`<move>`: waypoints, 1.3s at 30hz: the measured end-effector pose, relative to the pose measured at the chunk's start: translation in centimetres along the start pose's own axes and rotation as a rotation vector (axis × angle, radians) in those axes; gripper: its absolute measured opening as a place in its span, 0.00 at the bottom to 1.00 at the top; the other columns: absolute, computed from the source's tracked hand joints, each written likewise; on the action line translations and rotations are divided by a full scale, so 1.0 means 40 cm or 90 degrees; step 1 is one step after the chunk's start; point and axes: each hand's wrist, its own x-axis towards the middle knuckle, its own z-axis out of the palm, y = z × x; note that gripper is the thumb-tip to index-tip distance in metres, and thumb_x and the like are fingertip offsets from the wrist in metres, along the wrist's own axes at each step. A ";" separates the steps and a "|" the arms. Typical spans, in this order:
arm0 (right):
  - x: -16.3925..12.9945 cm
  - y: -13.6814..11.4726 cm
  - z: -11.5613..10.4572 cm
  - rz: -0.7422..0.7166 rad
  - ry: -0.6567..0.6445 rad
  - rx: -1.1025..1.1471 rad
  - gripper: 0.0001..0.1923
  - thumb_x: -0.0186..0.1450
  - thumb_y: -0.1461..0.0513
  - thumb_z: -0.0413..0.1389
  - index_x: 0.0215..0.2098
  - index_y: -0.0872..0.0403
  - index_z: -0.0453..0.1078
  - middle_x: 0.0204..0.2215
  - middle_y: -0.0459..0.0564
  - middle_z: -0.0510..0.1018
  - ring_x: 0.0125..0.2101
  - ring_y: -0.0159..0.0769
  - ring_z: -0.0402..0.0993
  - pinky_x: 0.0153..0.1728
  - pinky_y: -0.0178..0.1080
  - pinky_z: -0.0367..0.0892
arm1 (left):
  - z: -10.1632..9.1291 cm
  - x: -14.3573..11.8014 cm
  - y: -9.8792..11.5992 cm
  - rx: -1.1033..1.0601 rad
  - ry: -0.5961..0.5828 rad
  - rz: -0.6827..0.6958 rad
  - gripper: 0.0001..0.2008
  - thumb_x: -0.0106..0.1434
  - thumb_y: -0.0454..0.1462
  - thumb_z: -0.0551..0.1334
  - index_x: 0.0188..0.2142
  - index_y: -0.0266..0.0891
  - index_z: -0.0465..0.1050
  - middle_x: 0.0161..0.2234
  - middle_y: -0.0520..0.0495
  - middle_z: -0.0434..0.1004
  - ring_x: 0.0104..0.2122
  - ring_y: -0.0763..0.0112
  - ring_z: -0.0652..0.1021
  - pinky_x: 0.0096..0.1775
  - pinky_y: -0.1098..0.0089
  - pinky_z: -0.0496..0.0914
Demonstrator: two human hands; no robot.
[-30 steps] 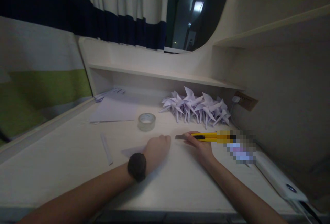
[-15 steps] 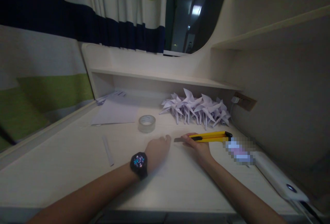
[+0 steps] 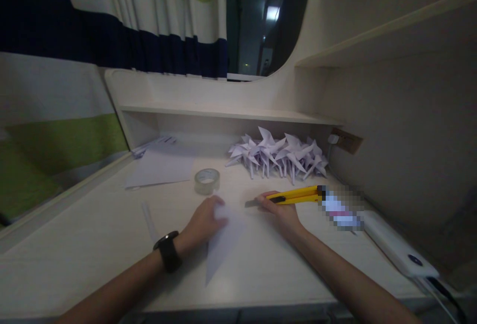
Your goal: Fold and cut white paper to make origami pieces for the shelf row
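My left hand (image 3: 204, 223), with a black watch on its wrist, pinches a white sheet of paper (image 3: 228, 237) near its upper left edge. The paper is slightly blurred and stands partly lifted off the desk. In my right hand (image 3: 282, 213) is a yellow utility knife (image 3: 296, 195), its blade out and pointing left toward the paper. A roll of clear tape (image 3: 207, 181) stands just beyond my left hand. To the left of that hand lies a narrow paper strip (image 3: 149, 220).
Several white paper pinwheels (image 3: 278, 155) are heaped at the back right. Paper sheets (image 3: 160, 165) lie at the back left. A blurred-out phone-like object (image 3: 341, 211) and a white power bank-like box (image 3: 398, 247) with cables lie at the right, below a wall socket (image 3: 347, 140).
My left hand has turned over and drawn left, lifting the paper's edge. My right hand still holds the utility knife in much the same place. The view has shifted slightly.
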 end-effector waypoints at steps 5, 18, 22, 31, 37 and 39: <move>-0.003 0.001 0.003 -0.006 -0.006 -0.001 0.18 0.43 0.54 0.70 0.26 0.57 0.74 0.25 0.48 0.76 0.27 0.35 0.74 0.29 0.37 0.75 | -0.035 -0.019 -0.014 -0.125 -0.069 -0.046 0.33 0.51 0.40 0.65 0.54 0.39 0.55 0.37 0.47 0.74 0.35 0.61 0.76 0.36 0.63 0.69; -0.024 -0.001 0.001 0.142 -0.303 0.133 0.12 0.49 0.60 0.69 0.29 0.57 0.75 0.28 0.51 0.80 0.30 0.37 0.77 0.35 0.41 0.72 | -0.042 -0.014 -0.049 -0.140 -0.066 -0.047 0.42 0.48 0.37 0.68 0.60 0.38 0.51 0.52 0.38 0.69 0.46 0.56 0.75 0.46 0.57 0.70; -0.029 -0.004 -0.002 0.156 -0.373 0.182 0.10 0.50 0.60 0.68 0.28 0.57 0.75 0.28 0.51 0.80 0.32 0.39 0.77 0.40 0.43 0.69 | -0.035 -0.021 -0.039 -0.158 -0.075 -0.047 0.41 0.49 0.37 0.66 0.60 0.39 0.49 0.50 0.40 0.72 0.47 0.57 0.76 0.46 0.58 0.71; -0.036 0.008 -0.004 0.208 -0.437 0.072 0.12 0.49 0.62 0.68 0.29 0.59 0.76 0.29 0.51 0.81 0.34 0.39 0.77 0.43 0.42 0.68 | -0.021 -0.029 -0.036 -0.118 -0.086 -0.049 0.43 0.48 0.40 0.67 0.61 0.40 0.50 0.52 0.39 0.70 0.45 0.55 0.76 0.43 0.60 0.71; -0.036 0.006 0.002 0.194 -0.436 0.044 0.12 0.48 0.61 0.69 0.29 0.59 0.76 0.28 0.52 0.81 0.33 0.38 0.77 0.39 0.40 0.69 | -0.041 -0.026 -0.036 0.021 -0.080 0.066 0.35 0.50 0.38 0.66 0.57 0.38 0.59 0.54 0.38 0.66 0.53 0.53 0.70 0.53 0.56 0.64; -0.036 0.003 0.003 0.196 -0.443 0.037 0.12 0.48 0.61 0.68 0.29 0.59 0.76 0.28 0.52 0.81 0.33 0.38 0.77 0.39 0.40 0.69 | -0.041 -0.017 -0.039 0.050 -0.060 0.108 0.35 0.49 0.38 0.67 0.56 0.37 0.60 0.56 0.36 0.62 0.56 0.53 0.66 0.56 0.55 0.60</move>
